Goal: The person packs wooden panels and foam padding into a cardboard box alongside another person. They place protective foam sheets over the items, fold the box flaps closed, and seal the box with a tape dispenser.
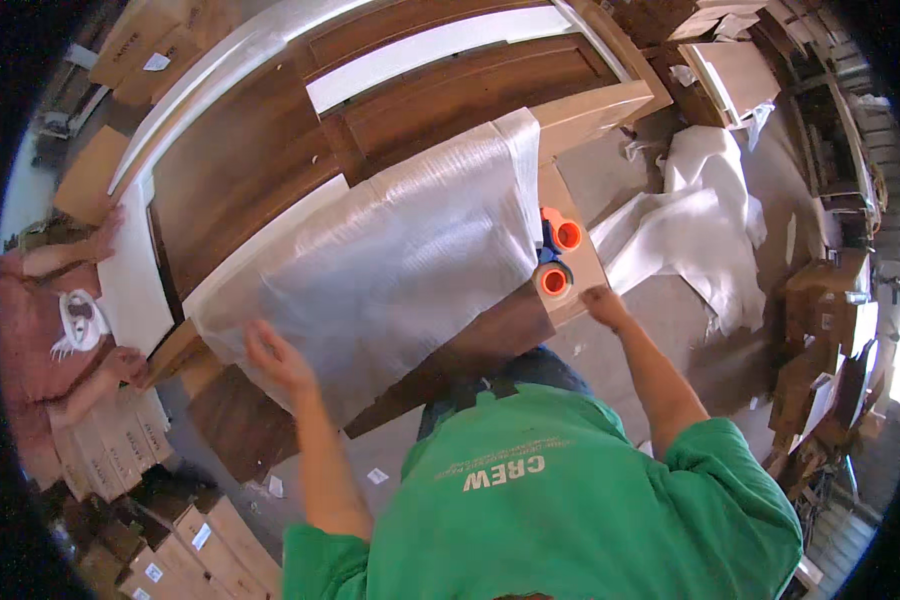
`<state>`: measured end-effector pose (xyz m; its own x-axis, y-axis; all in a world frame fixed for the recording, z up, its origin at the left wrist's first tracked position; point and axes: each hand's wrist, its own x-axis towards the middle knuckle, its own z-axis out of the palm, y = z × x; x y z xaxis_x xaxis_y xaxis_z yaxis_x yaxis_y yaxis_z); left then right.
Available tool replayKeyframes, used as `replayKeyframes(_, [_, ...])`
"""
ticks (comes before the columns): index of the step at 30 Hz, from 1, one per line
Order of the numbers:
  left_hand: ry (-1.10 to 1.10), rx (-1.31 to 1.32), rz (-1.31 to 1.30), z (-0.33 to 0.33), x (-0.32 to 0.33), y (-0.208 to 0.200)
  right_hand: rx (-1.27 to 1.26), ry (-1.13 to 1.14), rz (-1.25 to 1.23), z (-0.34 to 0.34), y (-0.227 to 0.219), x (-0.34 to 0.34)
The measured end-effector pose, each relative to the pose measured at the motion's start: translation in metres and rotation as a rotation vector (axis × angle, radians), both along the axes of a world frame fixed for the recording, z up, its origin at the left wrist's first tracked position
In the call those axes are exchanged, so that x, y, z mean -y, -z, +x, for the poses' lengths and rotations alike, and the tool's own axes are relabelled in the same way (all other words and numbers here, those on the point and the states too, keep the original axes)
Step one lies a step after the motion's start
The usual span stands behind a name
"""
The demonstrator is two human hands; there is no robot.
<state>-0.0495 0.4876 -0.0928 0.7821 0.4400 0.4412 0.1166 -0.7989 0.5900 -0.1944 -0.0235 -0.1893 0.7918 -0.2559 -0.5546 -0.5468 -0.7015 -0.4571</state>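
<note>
The wrapping sheet point(380, 270) is showing a translucent, milky white with a silvery sheen, while the panelled wood point(470, 108) is glowing a deep reddish brown. Strips point(430, 58) are crossing it in bright white. The tape rolls point(554, 282) are flashing vivid orange cores, with a part point(547, 252) between them showing blue. The crumpled sheet point(695, 215) is gleaming white. One shirt point(590, 490) is displaying white lettering on green; another person's shirt point(40, 345) is showing dusty red with a white print.

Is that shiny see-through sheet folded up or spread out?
Mostly spread out: the sheet lies broad, slightly wrinkled, with the brown board under it showing beyond its near edge.
</note>
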Motion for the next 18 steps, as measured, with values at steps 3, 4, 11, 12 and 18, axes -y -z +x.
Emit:
replayKeyframes(3, [-0.151,-0.199,-0.014,-0.095,0.029,0.029,-0.043,-0.220,0.151,-0.001,0.012,-0.037])
replayKeyframes(4, [-0.276,-0.396,-0.403,-0.144,-0.002,0.076,-0.094,-0.078,0.273,0.013,-0.005,-0.064])
replayKeyframes(11, [0.328,-1.418,-0.331,-0.277,-0.019,0.142,-0.132,-0.172,0.628,0.049,0.038,-0.081])
replayKeyframes(12, [0.458,-1.226,-0.169,-0.301,-0.028,0.156,-0.190,-0.147,0.612,0.050,0.053,-0.078])
replayKeyframes(18, [-0.405,-0.795,-1.038,-0.237,0.048,0.129,-0.138,-0.170,0.584,0.068,0.082,-0.046])
